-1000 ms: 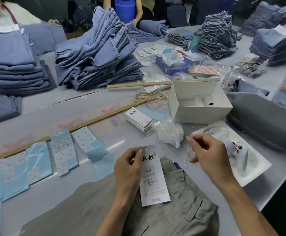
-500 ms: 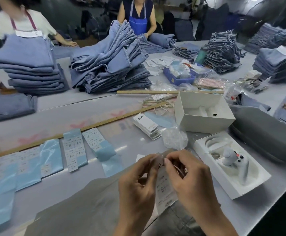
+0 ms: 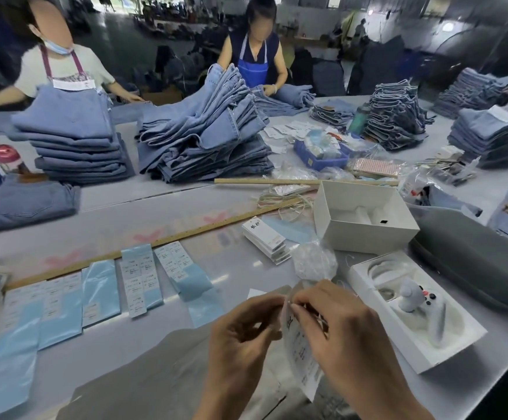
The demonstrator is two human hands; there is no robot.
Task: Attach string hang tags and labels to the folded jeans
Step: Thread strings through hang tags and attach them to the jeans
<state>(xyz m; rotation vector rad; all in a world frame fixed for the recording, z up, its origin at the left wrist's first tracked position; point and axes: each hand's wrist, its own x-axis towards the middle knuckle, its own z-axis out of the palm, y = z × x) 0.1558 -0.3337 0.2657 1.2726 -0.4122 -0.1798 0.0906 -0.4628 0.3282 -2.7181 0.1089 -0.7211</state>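
Folded grey jeans (image 3: 143,374) lie at the near table edge under my hands. Above them I hold a white hang tag (image 3: 299,359), printed side toward me. My left hand (image 3: 240,338) pinches the tag's top edge. My right hand (image 3: 340,331) pinches at the same top spot, fingers curled, with a thin string (image 3: 317,316) between them. A stack of spare white hang tags (image 3: 266,239) lies further back. Label sheets on blue backing (image 3: 137,275) are laid in a row at the left. A clear bag of strings (image 3: 314,262) sits just beyond my hands.
An open white box (image 3: 364,219) and a white tray (image 3: 413,310) holding a controller stand at the right, beside a grey case (image 3: 473,259). A long wooden ruler (image 3: 155,244) crosses the table. Stacks of blue jeans (image 3: 207,137) and two people fill the far side.
My right hand came left from the string bag to meet the left hand at the tag's top. The tag rose off the jeans, and my view tilted upward.
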